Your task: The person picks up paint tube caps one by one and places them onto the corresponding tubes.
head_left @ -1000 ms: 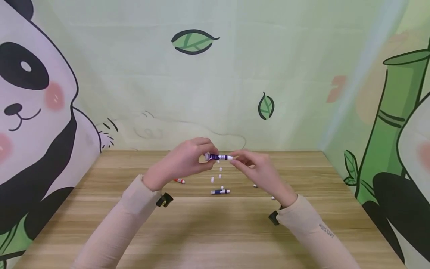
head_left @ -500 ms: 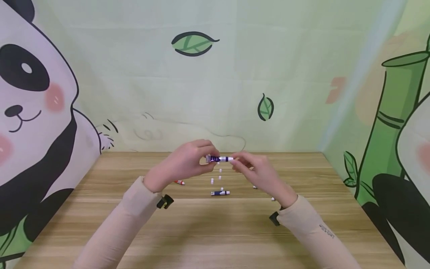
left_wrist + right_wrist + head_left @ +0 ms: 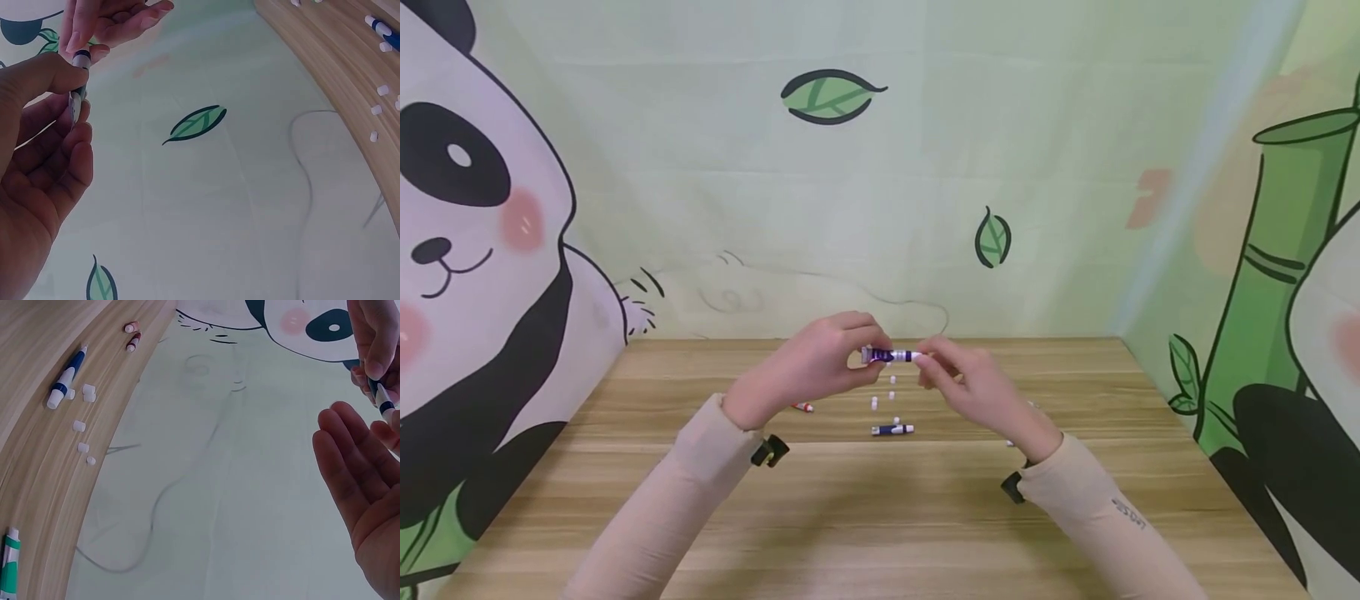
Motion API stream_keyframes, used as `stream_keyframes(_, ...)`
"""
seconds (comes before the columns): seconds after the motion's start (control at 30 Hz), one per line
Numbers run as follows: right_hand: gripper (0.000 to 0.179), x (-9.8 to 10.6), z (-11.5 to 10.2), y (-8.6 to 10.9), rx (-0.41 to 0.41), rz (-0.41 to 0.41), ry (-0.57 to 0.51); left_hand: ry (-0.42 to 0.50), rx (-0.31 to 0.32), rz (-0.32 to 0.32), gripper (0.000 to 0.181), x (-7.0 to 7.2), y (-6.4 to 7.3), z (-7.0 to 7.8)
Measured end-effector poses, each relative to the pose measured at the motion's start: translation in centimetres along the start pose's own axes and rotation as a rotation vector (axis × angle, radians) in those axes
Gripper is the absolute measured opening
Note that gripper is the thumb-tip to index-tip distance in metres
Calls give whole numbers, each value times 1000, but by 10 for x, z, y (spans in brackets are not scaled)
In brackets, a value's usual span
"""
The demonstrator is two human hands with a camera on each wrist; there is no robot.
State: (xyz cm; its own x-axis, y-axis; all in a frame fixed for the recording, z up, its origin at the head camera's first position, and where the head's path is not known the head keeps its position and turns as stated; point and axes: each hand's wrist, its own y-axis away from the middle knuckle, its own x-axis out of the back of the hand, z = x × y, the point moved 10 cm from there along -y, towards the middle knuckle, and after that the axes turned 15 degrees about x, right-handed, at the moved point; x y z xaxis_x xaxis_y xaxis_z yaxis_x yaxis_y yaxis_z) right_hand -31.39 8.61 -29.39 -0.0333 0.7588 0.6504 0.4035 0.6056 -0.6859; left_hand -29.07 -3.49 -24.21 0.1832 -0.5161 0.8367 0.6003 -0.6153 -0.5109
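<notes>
A small purple-and-white paint tube (image 3: 882, 356) is held level above the far part of the table, its flat crimped end to the left. My left hand (image 3: 812, 358) grips its body between thumb and fingers. At the other end, my right hand (image 3: 973, 383) pinches the white cap between thumb and index finger. The right wrist view shows the other fingers (image 3: 344, 444) of that hand extended, away from the tube. In the left wrist view the tube (image 3: 79, 78) runs from the left fingers up to the right fingertips, which partly hide the cap.
Below the hands, a dark blue paint tube (image 3: 889, 430) lies on the wooden table (image 3: 880, 517). Several small white caps (image 3: 79, 426) are scattered behind it. Red tubes (image 3: 134, 342) lie to the left, and a green tube (image 3: 10, 565) to the right. A printed cloth (image 3: 880, 208) stands behind the table.
The right fingers and wrist have turned slightly at the cap, covering a little more of it. The left hand keeps its hold, almost still.
</notes>
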Motion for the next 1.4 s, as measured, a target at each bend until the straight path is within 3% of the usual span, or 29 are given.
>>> stream_keyframes(0.47, 17, -2, -3, -2, 30, -18, 13, 14, -14, -17, 17, -1, -3, 3)
stream_keyframes(0.67, 23, -2, 0, -1, -4, -18, 10, 9, -31, -17, 17, -2, -3, 5)
stream_keyframes(0.97, 8, 2, 4, 6, -55, 24, -67, 19, -5, -15, 18, -2, 0, 2)
stream_keyframes(1.4, 15, 12, -2, 5, 25, 119, -5, 31, 3, -24, 17, -5, 0, 2)
